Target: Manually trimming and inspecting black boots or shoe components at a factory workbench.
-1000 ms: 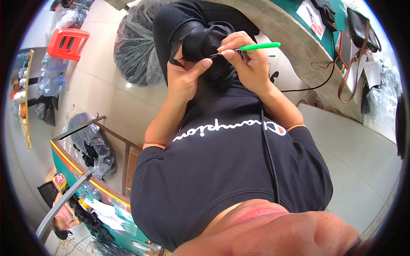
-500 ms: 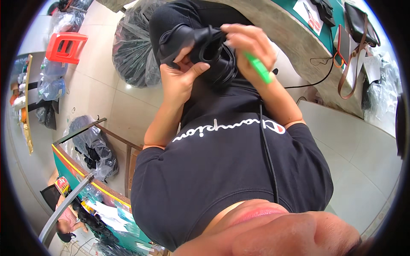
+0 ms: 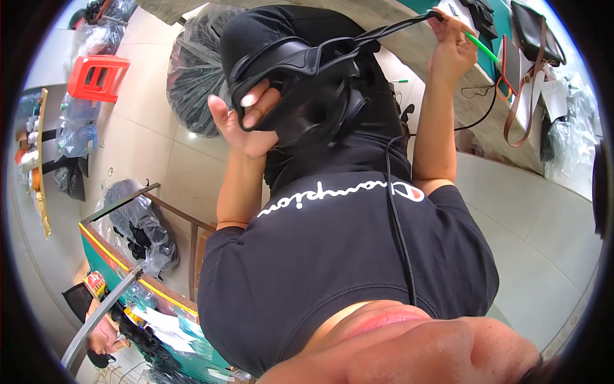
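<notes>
1. Head view, left hand (image 3: 251, 133), upper middle of the frame: fingers bent in under the edge of a black piece (image 3: 276, 55), thumb standing apart from them. How firmly the hand grips cannot be determined.
2. Head view, right hand (image 3: 453, 56), upper right: fingers closed, pinching the ends of black cords (image 3: 396, 29) that stretch from the black piece. The same hand carries a green-handled tool (image 3: 481, 47), its handle slanting down to the right; the tip cannot be made out.
3. Location of the black piece: upper middle, over the person's dark-clad lap, between both hands. Its lower part is blurred.
4. Upper right: a teal-topped counter (image 3: 502, 19) bearing a black bag (image 3: 536, 32) with a brown strap.
5. Upper left: a red stool (image 3: 96, 80); to its right, a large clear plastic bag (image 3: 195, 83) with dark contents on the floor.
6. Lower left: a second counter (image 3: 96, 255) with white papers (image 3: 167, 329); beside it, another person in a pink top (image 3: 105, 329).
</notes>
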A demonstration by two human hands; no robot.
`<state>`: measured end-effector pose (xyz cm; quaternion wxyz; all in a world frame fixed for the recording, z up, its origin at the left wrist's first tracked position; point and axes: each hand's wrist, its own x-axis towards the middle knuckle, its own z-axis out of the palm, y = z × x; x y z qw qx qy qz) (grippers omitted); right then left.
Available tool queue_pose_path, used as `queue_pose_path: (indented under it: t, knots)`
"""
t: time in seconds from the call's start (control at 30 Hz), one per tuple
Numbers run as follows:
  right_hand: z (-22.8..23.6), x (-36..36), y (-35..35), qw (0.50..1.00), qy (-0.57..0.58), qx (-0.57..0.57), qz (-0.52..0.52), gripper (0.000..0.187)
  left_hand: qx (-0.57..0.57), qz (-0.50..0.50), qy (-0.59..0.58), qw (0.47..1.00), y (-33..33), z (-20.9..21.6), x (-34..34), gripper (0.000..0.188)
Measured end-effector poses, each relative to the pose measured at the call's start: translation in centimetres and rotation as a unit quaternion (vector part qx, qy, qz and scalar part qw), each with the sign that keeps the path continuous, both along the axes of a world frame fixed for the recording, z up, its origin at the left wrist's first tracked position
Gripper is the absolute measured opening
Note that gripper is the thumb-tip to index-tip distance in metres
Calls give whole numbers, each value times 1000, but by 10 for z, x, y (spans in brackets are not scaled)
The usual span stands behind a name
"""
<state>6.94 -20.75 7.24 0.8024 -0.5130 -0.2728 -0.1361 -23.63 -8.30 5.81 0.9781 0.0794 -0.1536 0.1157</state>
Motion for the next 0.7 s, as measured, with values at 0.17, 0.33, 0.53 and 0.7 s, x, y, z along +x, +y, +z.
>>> queue_pose_path:
  t: [0.17, 0.33, 0.53, 0.7]
  knots:
    - [14, -31, -27, 951, 74, -142, 264, 16, 162, 49, 70, 983, -7, 9, 14, 64]
    - [34, -51, -25, 884, 110, -214, 400, 22, 262, 103, 133, 950, -14, 12, 20, 60]
    - [30, -95, 0, 814, -183, -444, 327, 14, 320, 125, 153, 927, -18, 23, 26, 63]
    - [32, -99, -21, 890, -307, -257, 216, 8, 275, 193, 208, 918, 5, 15, 23, 53]
